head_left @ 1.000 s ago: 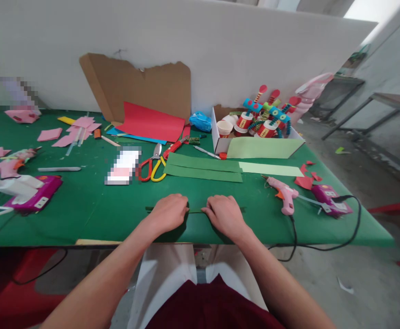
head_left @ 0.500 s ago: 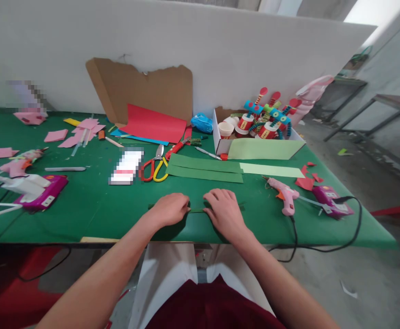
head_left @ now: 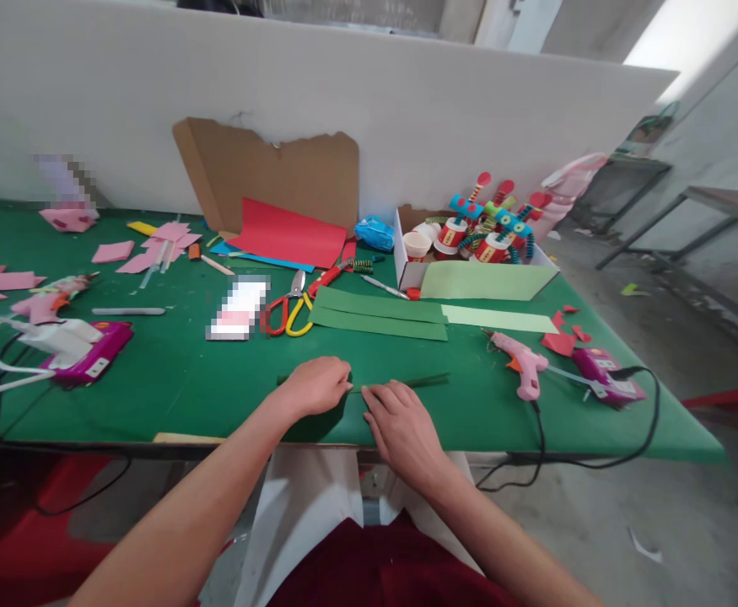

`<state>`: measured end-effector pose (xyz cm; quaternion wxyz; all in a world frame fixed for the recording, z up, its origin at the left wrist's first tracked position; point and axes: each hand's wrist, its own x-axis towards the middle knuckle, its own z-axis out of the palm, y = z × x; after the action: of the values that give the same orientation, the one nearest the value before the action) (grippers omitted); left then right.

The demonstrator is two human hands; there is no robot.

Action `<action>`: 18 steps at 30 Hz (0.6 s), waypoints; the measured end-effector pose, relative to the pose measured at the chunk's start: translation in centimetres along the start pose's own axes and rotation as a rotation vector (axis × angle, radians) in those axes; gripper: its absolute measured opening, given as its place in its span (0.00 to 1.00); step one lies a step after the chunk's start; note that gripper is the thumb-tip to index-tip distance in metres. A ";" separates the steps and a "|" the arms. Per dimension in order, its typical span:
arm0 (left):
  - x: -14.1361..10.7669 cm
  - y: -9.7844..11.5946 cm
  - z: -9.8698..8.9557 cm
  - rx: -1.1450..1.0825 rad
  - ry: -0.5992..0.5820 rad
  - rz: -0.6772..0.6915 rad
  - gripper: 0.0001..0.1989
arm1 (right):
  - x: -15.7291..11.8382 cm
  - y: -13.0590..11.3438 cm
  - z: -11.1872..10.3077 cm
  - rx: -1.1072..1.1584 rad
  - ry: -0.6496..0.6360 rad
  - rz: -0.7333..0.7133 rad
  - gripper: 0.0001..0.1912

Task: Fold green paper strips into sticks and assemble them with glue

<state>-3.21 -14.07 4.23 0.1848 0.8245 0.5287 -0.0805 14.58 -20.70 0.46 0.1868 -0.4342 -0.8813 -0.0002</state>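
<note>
A narrow dark green paper strip (head_left: 430, 380) lies crosswise near the table's front edge, its middle partly hidden by my hands. My left hand (head_left: 318, 388) is closed, thumb and fingertips pinching the strip left of its middle. Just to the right, my right hand (head_left: 401, 428) rests with fingers stretched out and its thumb apart, the fingertips touching the strip close to the left hand. Beyond them lie wider green paper strips (head_left: 378, 314) and a light green strip (head_left: 501, 318). Scissors (head_left: 288, 308) with red and yellow handles sit to their left.
At right are a pink glue gun (head_left: 524, 362), its cable and a purple power strip (head_left: 607, 375). A white box (head_left: 410, 274) of paper-cup figures stands behind. At left lie another glue gun (head_left: 45, 302), a second power strip (head_left: 99, 354) and pink paper (head_left: 112, 252).
My right hand has moved left and nearer to me along the strip, its thumb drawn back and more of the strip's right end uncovered. My left hand stays put. The view has shifted slightly.
</note>
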 end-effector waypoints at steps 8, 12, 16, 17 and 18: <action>-2.1 1.7 0.3 -0.017 0.351 -0.007 0.08 | 0.0 0.2 0.1 -0.004 -0.013 -0.001 0.17; -2.8 3.7 3.2 -0.346 0.625 0.153 0.17 | 0.1 0.1 0.1 -0.005 -0.018 0.009 0.16; -2.4 4.8 6.4 -0.368 0.729 0.082 0.19 | 0.2 -0.5 0.1 -0.011 -0.025 0.035 0.14; -2.3 4.9 6.9 -0.339 0.754 0.078 0.19 | 0.2 -0.5 -0.1 0.003 -0.028 0.036 0.14; -2.2 4.9 7.3 -0.303 0.776 0.084 0.19 | 0.1 -0.5 -0.3 0.026 -0.031 0.035 0.13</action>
<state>0.73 -20.63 -0.66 0.0944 0.7781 0.5308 0.3223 14.26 -20.96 0.89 0.1789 -0.4471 -0.8761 0.0211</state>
